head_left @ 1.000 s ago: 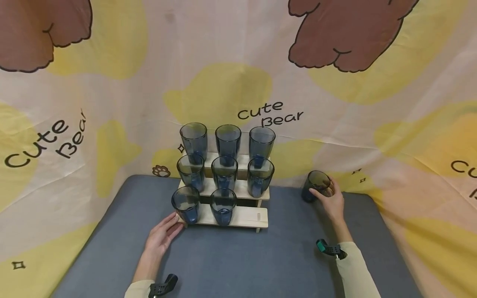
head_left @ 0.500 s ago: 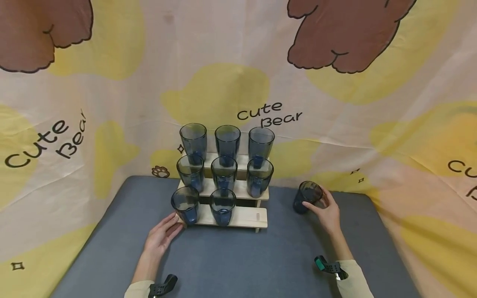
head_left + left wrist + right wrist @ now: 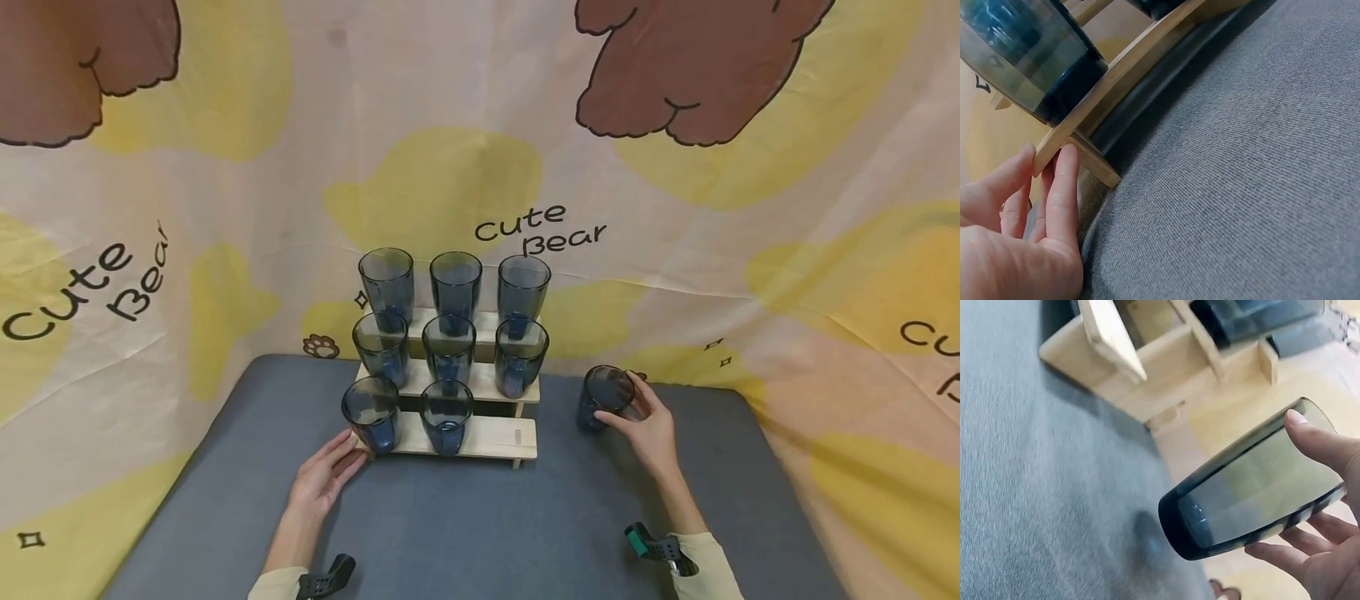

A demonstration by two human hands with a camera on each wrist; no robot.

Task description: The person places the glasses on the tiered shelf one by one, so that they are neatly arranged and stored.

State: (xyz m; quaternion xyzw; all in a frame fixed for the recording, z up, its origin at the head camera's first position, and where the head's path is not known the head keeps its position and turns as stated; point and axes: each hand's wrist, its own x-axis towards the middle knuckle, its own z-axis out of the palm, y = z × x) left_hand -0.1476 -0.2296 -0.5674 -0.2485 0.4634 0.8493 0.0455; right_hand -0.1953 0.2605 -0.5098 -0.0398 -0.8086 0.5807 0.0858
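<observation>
A three-step wooden rack (image 3: 498, 436) bears rows of bluish-grey drinking glasses. Three stand on the top step, three on the middle, and two on the lowest, at its left and centre. My left hand (image 3: 321, 479) pinches the lowest step's left end; in the left wrist view the thumb lies against the wooden end (image 3: 1047, 147) with fingers beneath. To the right of the rack, my right hand (image 3: 651, 433) grips another glass (image 3: 597, 410) by its side. The right wrist view shows this glass (image 3: 1241, 487) just over the tabletop, thumb near the rim, fingers along the opposite side.
A grey cloth-covered table (image 3: 480, 533) lies under everything. Behind it and on both sides hangs a printed bear curtain (image 3: 442, 192), close to the back of the rack. Each wrist wears a black strap (image 3: 652, 546).
My right hand has brought its glass leftward and nearer, closer to the rack. The left hand stays at the rack's end, and the glasses on the steps have not moved.
</observation>
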